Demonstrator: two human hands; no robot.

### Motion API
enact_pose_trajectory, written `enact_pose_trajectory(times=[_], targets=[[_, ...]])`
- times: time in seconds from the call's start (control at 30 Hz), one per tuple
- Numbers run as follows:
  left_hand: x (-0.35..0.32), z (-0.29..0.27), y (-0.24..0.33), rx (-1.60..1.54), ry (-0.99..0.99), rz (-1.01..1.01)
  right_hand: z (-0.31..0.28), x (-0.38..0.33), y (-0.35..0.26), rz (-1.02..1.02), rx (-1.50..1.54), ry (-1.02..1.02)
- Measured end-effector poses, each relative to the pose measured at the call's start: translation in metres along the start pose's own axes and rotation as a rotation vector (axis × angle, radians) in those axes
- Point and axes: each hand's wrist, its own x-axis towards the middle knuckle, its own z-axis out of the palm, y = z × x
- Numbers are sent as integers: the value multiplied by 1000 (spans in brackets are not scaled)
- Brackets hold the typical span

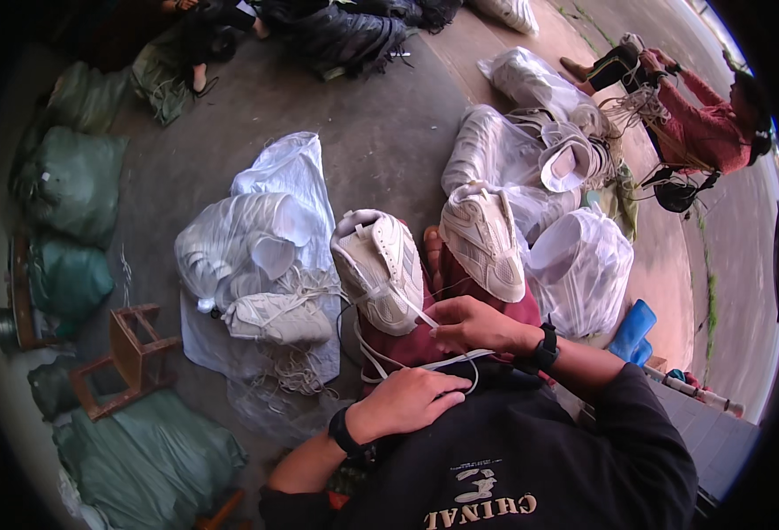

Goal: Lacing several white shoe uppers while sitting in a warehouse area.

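Two white sneakers rest on my lap: one (379, 265) to the left, another (482, 237) to the right, both toe away from me. My right hand (478, 324) pinches a white lace (425, 316) that runs up to the left sneaker. My left hand (404, 399) lies lower, closed over more of the white lace (447, 362) looping across my dark red trousers. Both wrists carry black bands.
Clear bags of white shoes (248, 247) and a loose sneaker (276, 318) lie at left, more bags (579, 265) at right. A small wooden stool (129, 353) and green sacks (71, 185) sit left. A person in red (703, 132) sits far right.
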Motion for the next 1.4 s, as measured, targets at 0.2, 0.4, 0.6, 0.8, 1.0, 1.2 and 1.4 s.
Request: enact_pose_trajectory(times=[0.2, 0.4, 0.6, 0.8, 1.0, 1.2, 1.4], targets=[[6, -29, -44, 251, 832, -211, -36, -41, 11, 33, 107, -65], [9, -32, -89, 358, 880, -284, -74, -92, 9, 84, -22, -3], [7, -35, -99, 216, 725, -252, -108, -119, 7, -18, -79, 334], [3, -47, -92, 230, 741, -235, -142, -96, 35, -76, -791, 973], [-7, -55, -79, 231, 641, -408, -127, -73, 33, -261, -944, 1060], [-38, -58, -84, 569, 666, -418, -55, -23, -24, -776, -748, 792], [-103, -68, -97, 745, 594, -665, -16, 53, -23, -674, -938, 589]])
